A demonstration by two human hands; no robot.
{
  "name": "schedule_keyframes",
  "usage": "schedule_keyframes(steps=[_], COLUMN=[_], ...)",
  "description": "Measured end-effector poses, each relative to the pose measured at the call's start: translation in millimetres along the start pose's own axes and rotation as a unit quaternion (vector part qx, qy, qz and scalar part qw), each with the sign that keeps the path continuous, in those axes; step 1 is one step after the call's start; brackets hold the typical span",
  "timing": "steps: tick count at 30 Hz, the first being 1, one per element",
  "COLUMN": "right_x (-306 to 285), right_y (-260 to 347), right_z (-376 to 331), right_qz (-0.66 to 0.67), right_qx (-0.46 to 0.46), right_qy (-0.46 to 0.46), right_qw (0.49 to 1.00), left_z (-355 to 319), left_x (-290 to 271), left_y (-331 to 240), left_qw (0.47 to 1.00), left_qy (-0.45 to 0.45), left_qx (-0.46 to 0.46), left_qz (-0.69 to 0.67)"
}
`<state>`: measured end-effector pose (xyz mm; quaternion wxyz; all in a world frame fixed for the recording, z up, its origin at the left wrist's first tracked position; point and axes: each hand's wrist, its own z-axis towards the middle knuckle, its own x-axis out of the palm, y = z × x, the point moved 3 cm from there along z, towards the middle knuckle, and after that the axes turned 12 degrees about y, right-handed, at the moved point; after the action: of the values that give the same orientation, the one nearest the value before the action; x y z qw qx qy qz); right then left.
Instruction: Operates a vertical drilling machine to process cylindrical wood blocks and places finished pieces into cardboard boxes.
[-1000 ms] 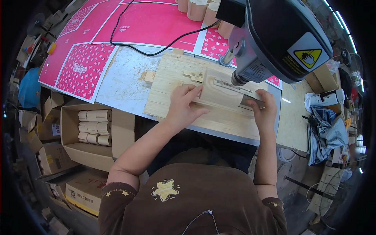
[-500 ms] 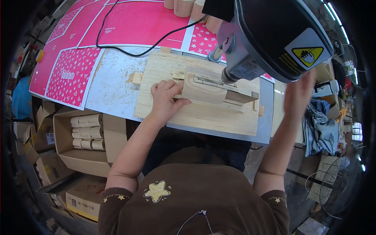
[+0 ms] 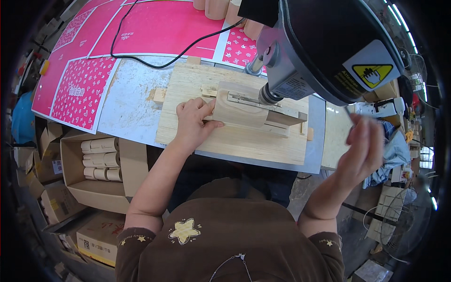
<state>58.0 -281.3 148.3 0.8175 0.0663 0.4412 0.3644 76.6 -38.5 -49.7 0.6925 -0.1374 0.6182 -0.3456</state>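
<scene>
A pale wooden block (image 3: pixel 235 111) with a rounded left end lies in a wooden jig on a plywood board (image 3: pixel 225 143). My left hand (image 3: pixel 193 123) grips the block's left end, thumb along its near side and fingers bent behind. Above the block hangs a drill press (image 3: pixel 324 51), its chuck (image 3: pixel 269 94) close over the slot in the block's top. My right hand (image 3: pixel 364 148) is raised right of the machine, blurred, with fingers closed around the end of a thin grey lever (image 3: pixel 348 111).
A black cable (image 3: pixel 188 52) crosses the pink printed sheets (image 3: pixel 162 30) on the table. Wooden cylinders (image 3: pixel 215 9) stand at the back. At lower left, an open carton (image 3: pixel 134 164) holds several wooden pieces. Grey cloth (image 3: pixel 392 157) lies at the right, near a fan (image 3: pixel 399 221).
My right hand has come down and toward me from beside the drill head. The chuck sits slightly lower over the block. My left hand keeps its place on the block.
</scene>
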Motion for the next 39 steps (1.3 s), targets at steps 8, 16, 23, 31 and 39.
schedule_keyframes(steps=[8,16,23,31,39], right_x=[76.3,38.3,-5.4,-14.1,56.5], right_y=[-42.2,-34.5,-47.2,-11.7,-32.4], right_z=[-62.2,-40.9,103.5,50.8,-50.6], right_qz=[0.002,0.043,-0.032,0.031,0.042], right_qx=[-0.003,-0.088,-0.156,-0.035,-0.036], right_qy=[0.008,-0.041,-0.049,-0.026,0.006], right_qw=[1.0,0.994,0.986,0.999,0.998], left_z=[-0.1,-0.1,7.8,12.1,9.0], left_x=[0.3,2.5,24.6,28.3,25.7], left_y=[1.8,1.6,-23.3,-31.0,-28.2], left_qw=[1.0,1.0,1.0,0.999,1.0], left_qy=[0.001,-0.001,-0.009,0.016,0.011], left_qx=[0.003,-0.001,-0.005,-0.028,-0.028], left_qz=[0.005,0.002,0.025,-0.009,0.006])
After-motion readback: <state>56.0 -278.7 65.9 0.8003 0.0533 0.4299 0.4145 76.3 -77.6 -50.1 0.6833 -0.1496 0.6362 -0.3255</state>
